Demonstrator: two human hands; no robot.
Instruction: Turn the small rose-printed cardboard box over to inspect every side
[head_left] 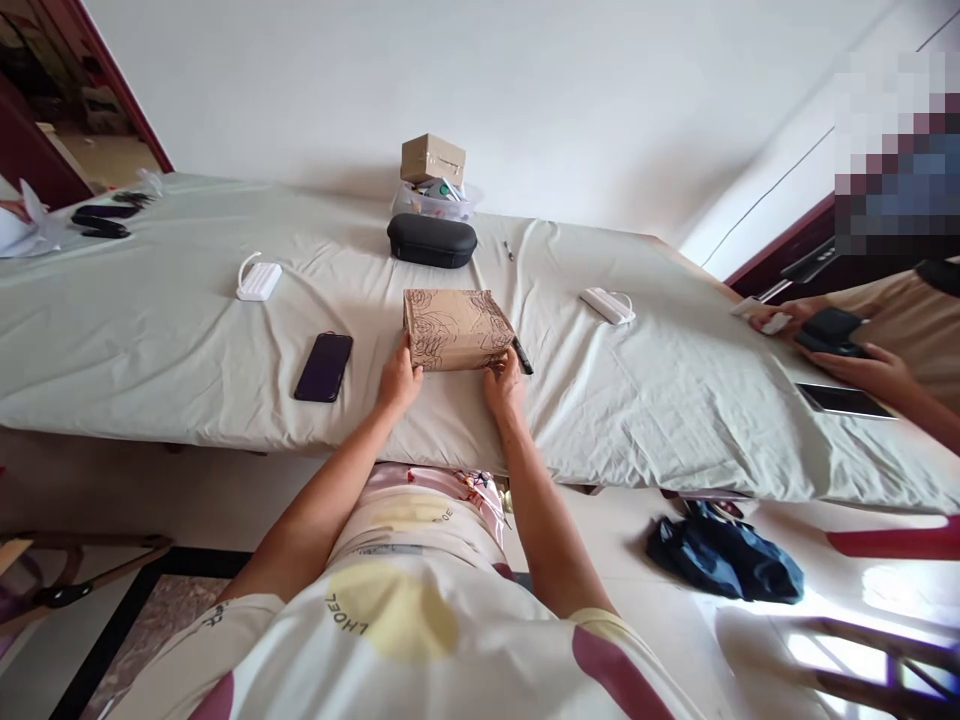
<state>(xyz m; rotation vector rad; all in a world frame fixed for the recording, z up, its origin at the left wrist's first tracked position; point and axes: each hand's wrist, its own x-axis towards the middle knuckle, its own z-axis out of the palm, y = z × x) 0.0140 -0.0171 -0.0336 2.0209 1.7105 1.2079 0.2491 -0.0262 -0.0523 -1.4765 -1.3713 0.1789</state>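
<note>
A brown kraft-paper package with dark scribbled line drawings lies on the cloth in front of me. My left hand grips its near left corner, thumb on the near edge. My right hand is closed on the near right corner. Beside the right fingers a dark, slim object slants along the package's right side; whether the hand touches it I cannot tell. To the left of my left hand lies a dark phone.
A black zip case sits behind the package, before a clear plastic bin and a cardboard box. White corded blocks lie left and right. A pen is farther back. At right, another person's hands hold a dark object.
</note>
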